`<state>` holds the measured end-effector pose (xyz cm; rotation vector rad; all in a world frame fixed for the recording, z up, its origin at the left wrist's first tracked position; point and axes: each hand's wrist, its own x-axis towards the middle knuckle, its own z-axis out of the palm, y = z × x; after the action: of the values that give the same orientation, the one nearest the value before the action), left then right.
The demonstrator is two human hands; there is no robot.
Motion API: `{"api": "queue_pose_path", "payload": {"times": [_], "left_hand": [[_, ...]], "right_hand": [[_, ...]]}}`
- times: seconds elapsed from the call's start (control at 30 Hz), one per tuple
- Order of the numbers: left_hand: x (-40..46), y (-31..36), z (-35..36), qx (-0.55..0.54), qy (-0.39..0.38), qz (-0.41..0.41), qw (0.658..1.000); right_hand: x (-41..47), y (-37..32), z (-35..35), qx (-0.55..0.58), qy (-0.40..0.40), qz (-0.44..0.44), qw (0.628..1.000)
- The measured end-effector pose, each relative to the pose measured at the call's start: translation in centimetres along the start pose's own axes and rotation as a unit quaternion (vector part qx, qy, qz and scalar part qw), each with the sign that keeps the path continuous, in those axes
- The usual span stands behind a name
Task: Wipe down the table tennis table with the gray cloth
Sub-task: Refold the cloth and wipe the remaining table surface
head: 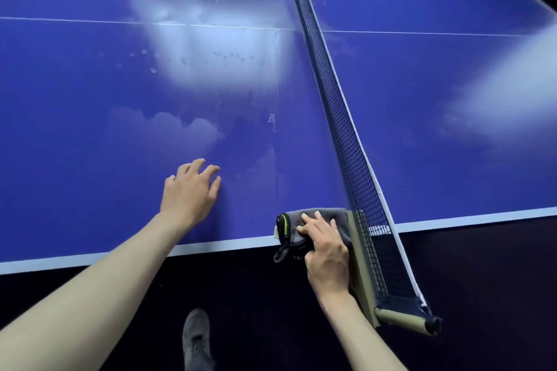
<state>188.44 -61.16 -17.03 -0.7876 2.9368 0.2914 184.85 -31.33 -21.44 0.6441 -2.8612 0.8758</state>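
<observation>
The gray cloth [316, 224] lies folded at the near edge of the blue tabletop [90, 99], just beside the net post [361, 256]. One corner of the cloth hangs over the white edge line. A black hem strip with yellow-green lettering runs along its left side.

The right hand [324, 247] rests on top of the cloth. Its fingers [313, 220] lie straight and slightly spread, pressing the cloth flat against the tabletop; the fingertips reach about to the middle of the cloth. Whether the thumb hooks under the hanging corner cannot be determined.

The left hand [190, 190] is positioned on the tabletop to the left of the cloth, apart from it. Its fingers are spread and bent, with the tips touching the surface, and they hold nothing.

The net [331, 93] crosses the tabletop from the post toward the far side. Pale smears and fingerprint marks [211, 51] show beyond the left hand. A gray shoe [196, 337] stands on the dark floor below.
</observation>
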Motion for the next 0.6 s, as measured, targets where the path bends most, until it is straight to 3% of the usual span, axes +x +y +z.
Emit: {"api": "queue_pose_path", "payload": {"times": [0.2,0.3,0.6], "left_hand": [[4.2,-4.7,-0.5,0.091,-0.058,0.062,0.992],[4.7,-5.8,0.1,0.036,-0.107,0.065,0.992],[4.5,-6.2,0.5,-0.005,-0.113,0.069,0.991]], "right_hand": [[6.6,-2.0,2.6,0.023,-0.003,0.009,1.000],[10.9,-3.8,4.5,0.041,0.014,0.020,0.999],[27.8,-9.8,9.9,-0.001,-0.029,0.059,0.998]]}}
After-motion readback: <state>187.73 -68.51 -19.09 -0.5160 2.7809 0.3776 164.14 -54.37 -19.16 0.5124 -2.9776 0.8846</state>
